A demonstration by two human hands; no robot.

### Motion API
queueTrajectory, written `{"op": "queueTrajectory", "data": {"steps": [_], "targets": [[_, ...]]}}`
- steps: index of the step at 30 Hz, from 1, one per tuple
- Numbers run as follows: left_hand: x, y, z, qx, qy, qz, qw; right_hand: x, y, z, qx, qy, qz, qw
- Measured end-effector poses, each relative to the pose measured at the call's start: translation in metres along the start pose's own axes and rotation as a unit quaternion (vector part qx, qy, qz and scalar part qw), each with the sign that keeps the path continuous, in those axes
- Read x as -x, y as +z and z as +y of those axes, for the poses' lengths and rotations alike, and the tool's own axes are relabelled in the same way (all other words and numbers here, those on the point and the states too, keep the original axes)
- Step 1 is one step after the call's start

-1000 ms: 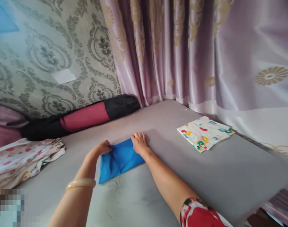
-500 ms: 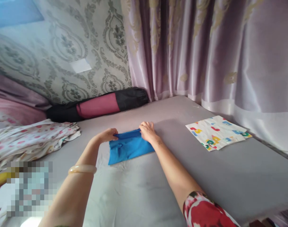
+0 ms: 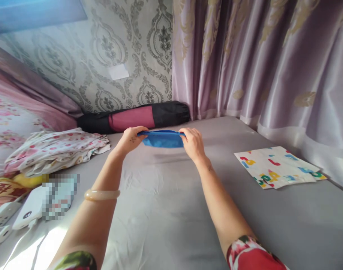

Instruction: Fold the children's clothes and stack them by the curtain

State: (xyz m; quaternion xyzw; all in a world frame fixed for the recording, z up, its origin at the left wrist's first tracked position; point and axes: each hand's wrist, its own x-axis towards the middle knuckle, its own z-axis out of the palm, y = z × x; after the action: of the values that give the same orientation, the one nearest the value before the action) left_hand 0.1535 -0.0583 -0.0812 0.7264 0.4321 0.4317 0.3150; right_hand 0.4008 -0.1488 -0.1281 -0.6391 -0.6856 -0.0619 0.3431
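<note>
Folded blue cloth (image 3: 163, 141) held just above the grey bed (image 3: 165, 225), with its shadow beneath. The long axis runs left to right, nearly level and roughly parallel to the black-and-maroon roll (image 3: 132, 118) behind; the lower edge points down toward the bed. Fingers of the left hand (image 3: 130, 140) and right hand (image 3: 193, 144) pinch opposite upper corners. Printed folded cloth (image 3: 280, 167) lies well apart, at right.

Moderate light overall, strongest lower left: blown-out patch on the sheet (image 3: 165, 210), which dims toward the right. Soft, faint shadow below the cloth (image 3: 163, 141). Sheen along the curtain (image 3: 216, 63) folds. Wide-lens stretch at edges, left wall (image 3: 56, 56) soft. Pixelated block lower left.
</note>
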Motion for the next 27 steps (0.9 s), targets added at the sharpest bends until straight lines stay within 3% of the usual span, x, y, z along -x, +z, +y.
{"op": "queueTrajectory", "data": {"steps": [2, 5, 7, 11, 17, 19, 21, 25, 27], "targets": [[0.011, 0.008, -0.010, -0.107, 0.050, 0.019, 0.993, 0.001, 0.005, 0.002, 0.001, -0.017, -0.011, 1.000], [0.036, 0.022, -0.037, -0.295, 0.080, -0.054, 0.951, 0.007, 0.012, 0.009, 0.005, -0.027, -0.118, 0.993], [0.055, 0.032, -0.056, -0.355, 0.086, -0.115, 0.924, 0.012, 0.014, 0.012, 0.004, -0.019, -0.213, 0.977], [0.090, 0.043, -0.075, -0.394, 0.070, -0.169, 0.901, 0.018, 0.010, 0.009, 0.018, 0.055, -0.363, 0.930], [0.112, 0.049, -0.068, -0.393, 0.020, -0.186, 0.900, 0.014, 0.001, 0.003, 0.032, 0.092, -0.492, 0.865], [0.112, 0.054, -0.063, -0.381, -0.011, -0.168, 0.909, 0.013, 0.003, 0.005, 0.016, 0.100, -0.495, 0.863], [0.109, 0.060, -0.059, -0.371, -0.030, -0.133, 0.919, 0.013, 0.007, 0.005, 0.006, 0.099, -0.469, 0.877], [0.092, 0.077, -0.058, -0.367, -0.037, -0.069, 0.927, 0.014, 0.029, -0.002, 0.042, 0.087, -0.307, 0.947], [0.080, 0.086, -0.061, -0.380, -0.029, -0.070, 0.922, 0.013, 0.046, -0.009, 0.065, 0.068, -0.250, 0.964]]}}
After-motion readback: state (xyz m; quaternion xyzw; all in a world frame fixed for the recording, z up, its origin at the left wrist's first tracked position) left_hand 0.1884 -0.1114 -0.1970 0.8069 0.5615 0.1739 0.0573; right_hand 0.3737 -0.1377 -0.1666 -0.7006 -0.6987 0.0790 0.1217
